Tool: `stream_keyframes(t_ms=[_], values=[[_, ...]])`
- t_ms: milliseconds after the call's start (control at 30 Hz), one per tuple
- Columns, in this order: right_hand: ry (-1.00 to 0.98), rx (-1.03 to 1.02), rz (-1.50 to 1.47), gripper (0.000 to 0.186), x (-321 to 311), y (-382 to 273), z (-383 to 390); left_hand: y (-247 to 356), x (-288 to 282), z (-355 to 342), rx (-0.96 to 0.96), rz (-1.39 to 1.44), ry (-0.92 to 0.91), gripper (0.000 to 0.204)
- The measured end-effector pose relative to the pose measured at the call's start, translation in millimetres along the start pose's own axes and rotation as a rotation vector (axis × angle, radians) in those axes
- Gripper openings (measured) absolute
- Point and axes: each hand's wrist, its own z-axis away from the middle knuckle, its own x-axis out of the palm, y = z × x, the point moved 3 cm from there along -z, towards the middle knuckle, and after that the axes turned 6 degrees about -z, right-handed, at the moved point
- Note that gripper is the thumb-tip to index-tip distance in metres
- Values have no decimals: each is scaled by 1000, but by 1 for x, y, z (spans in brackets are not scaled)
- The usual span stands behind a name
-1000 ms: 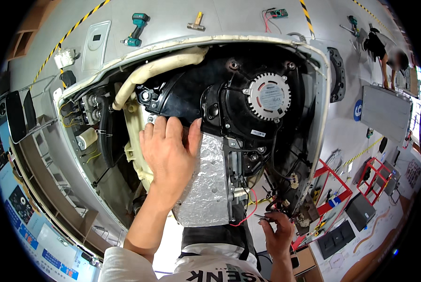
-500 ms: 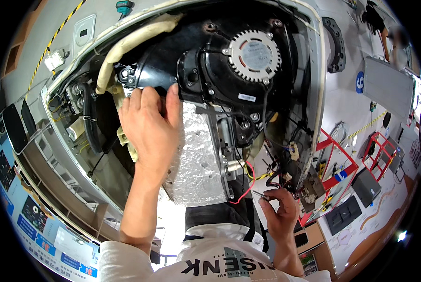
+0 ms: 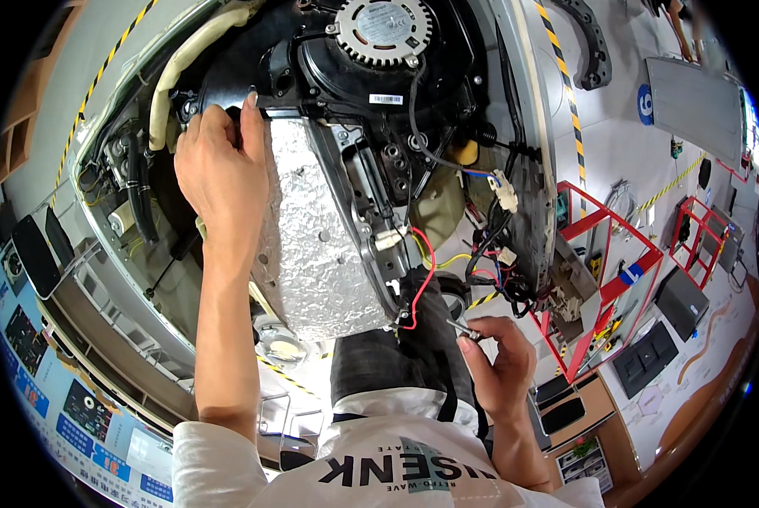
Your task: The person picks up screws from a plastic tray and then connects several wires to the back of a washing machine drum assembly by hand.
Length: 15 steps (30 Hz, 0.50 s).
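My left hand (image 3: 221,173) rests at the upper left corner of a silver foil-covered panel (image 3: 307,245), against the lower edge of a black plastic housing (image 3: 244,74). Its fingers curl down with their tips hidden, while the thumb points up onto the housing near a screw. Anything inside the curled fingers is out of sight. Off to the right and below the machine, my right hand (image 3: 502,360) pinches small metal screws (image 3: 464,330) between thumb and fingers. A round grey slotted motor (image 3: 386,30) sits on the housing.
A pale hose (image 3: 172,89) curves along the machine's left side. Red, yellow and blue wires with a white connector (image 3: 505,193) hang at lower right, close to my right hand. A red metal frame (image 3: 608,279) stands right of the machine. Striped tape (image 3: 570,102) marks the floor.
The machine sits higher and farther left in view, as the viewpoint has shifted. My left hand stays at the same spot on it; my right hand still pinches the screws.
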Motion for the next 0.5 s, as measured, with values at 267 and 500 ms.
stream_keyframes(t_ms=[267, 500], values=[[18, -498, 149, 17, 24, -56, -56, -1, -1, 2, -8, 1, 48, 38], [2, -583, 359, 18, 58, -82, -101, -6, 3, 6, 0, 20, 120, 39]])
